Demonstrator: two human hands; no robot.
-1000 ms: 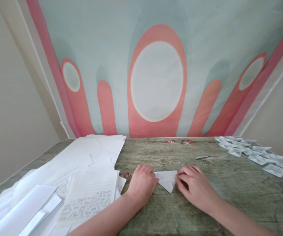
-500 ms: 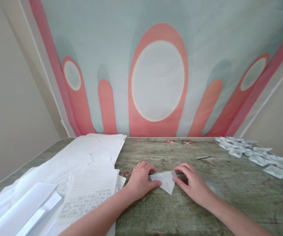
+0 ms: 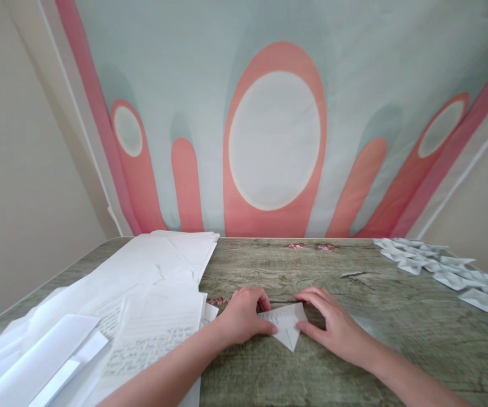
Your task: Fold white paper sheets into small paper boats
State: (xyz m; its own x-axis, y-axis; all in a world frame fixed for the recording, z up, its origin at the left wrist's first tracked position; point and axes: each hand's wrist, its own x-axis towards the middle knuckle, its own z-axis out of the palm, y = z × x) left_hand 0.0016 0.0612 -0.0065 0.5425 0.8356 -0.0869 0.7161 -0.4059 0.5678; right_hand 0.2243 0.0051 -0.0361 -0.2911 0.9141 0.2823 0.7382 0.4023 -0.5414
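Note:
A small folded piece of white paper (image 3: 288, 325), triangular with its point towards me, lies between my hands over the wooden table. My left hand (image 3: 246, 316) grips its left corner, thumb in front and fingers behind. At its right side is my right hand (image 3: 328, 322), the thumb touching the paper's edge and the index fingertip at the upper right corner. Faint writing and crease lines show on the paper.
White sheets (image 3: 150, 311), some with writing, cover the left of the table (image 3: 269, 271). Several folded white paper pieces (image 3: 456, 271) stand in rows at the right. A painted backdrop (image 3: 205, 85) rises behind the table's far edge.
The folded paper has shifted slightly towards me and its point hangs lower in view. My right fingers have spread a little along its right side. The view has shifted slightly.

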